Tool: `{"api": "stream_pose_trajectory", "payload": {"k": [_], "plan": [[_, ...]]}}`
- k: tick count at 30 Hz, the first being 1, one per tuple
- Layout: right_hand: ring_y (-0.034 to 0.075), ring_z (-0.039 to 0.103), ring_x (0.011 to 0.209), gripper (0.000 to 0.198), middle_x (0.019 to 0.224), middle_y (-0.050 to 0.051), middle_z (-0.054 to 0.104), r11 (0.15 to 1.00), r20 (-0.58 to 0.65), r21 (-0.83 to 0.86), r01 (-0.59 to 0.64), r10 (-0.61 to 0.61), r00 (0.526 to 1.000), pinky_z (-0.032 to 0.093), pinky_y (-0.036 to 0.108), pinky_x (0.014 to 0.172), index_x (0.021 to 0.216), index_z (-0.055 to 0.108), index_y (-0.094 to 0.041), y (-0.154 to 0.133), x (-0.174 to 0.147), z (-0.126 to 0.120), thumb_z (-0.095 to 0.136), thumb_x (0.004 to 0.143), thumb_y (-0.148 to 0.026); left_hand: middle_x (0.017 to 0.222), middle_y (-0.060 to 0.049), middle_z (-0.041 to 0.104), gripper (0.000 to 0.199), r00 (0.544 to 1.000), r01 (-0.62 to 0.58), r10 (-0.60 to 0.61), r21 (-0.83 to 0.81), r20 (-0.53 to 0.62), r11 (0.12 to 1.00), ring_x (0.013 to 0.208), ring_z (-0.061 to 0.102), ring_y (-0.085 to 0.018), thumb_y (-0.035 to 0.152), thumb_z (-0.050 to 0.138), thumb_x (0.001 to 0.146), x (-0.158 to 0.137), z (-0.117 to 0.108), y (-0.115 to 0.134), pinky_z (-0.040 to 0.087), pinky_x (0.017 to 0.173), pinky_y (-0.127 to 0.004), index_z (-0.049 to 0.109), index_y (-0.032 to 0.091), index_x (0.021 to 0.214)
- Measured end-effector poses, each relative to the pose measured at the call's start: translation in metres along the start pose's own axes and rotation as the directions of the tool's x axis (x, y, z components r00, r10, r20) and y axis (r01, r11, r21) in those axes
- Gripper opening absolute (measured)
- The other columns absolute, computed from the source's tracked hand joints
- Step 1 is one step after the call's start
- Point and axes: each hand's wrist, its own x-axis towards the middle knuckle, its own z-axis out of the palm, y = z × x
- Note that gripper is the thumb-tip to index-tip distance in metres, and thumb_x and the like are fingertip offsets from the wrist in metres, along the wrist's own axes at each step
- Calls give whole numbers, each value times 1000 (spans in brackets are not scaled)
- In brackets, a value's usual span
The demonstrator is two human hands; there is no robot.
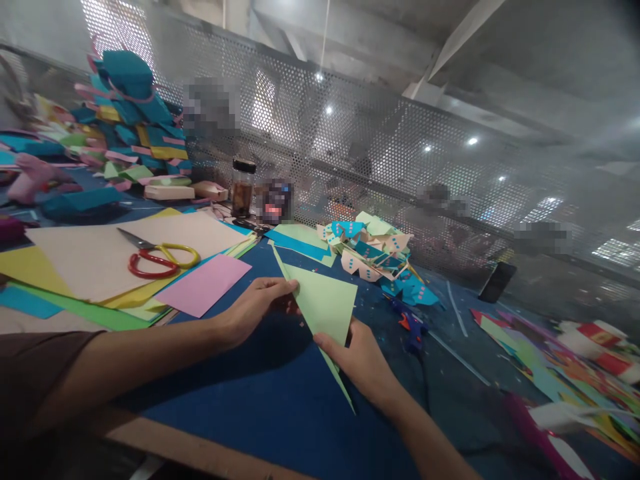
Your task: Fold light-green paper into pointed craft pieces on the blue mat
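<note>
Between my two hands is a folded sheet of light green paper, held up above the blue table mat. My left hand pinches its left edge, thumb on top and the other fingers partly hidden beneath. On the lower right edge my right hand grips the sheet, its thumb lying on the paper's face. A narrow flap of the paper sticks out past the fold at top and bottom. Left of my left hand lies a pink sheet of paper.
Scissors with red and yellow handles rest on stacked coloured paper. Behind my hands are folded paper pieces; a glue gun lies right. A lidded jar and a phone stand along the perforated metal screen.
</note>
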Motion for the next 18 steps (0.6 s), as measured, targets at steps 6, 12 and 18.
{"api": "stream_pose_trajectory", "payload": {"k": [6, 12, 18], "plan": [[27, 69, 95, 37, 106, 10, 75, 1000, 25, -2, -31, 31, 999, 54, 36, 81, 112, 70, -14, -1, -1, -1, 67, 82, -36, 75, -5, 63, 32, 999, -22, 20, -35, -40, 999, 71, 57, -16, 43, 59, 89, 4, -7, -2, 45, 74, -31, 65, 14, 77], [27, 69, 96, 38, 108, 10, 75, 999, 26, -4, -39, 40, 999, 54, 37, 82, 113, 69, -15, 0, -1, 0, 68, 81, -35, 77, -3, 62, 31, 997, -45, 43, -41, -59, 998, 72, 56, -15, 41, 61, 89, 8, -12, 1, 46, 77, -31, 65, 14, 77], [28, 70, 96, 37, 108, 10, 75, 999, 31, 10, -37, 36, 999, 54, 38, 82, 113, 69, -15, 1, -1, -2, 68, 82, -36, 77, -4, 63, 30, 995, -27, 18, -94, -96, 995, 72, 57, -15, 41, 62, 89, 8, -11, 4, 46, 75, -31, 66, 13, 78]]}}
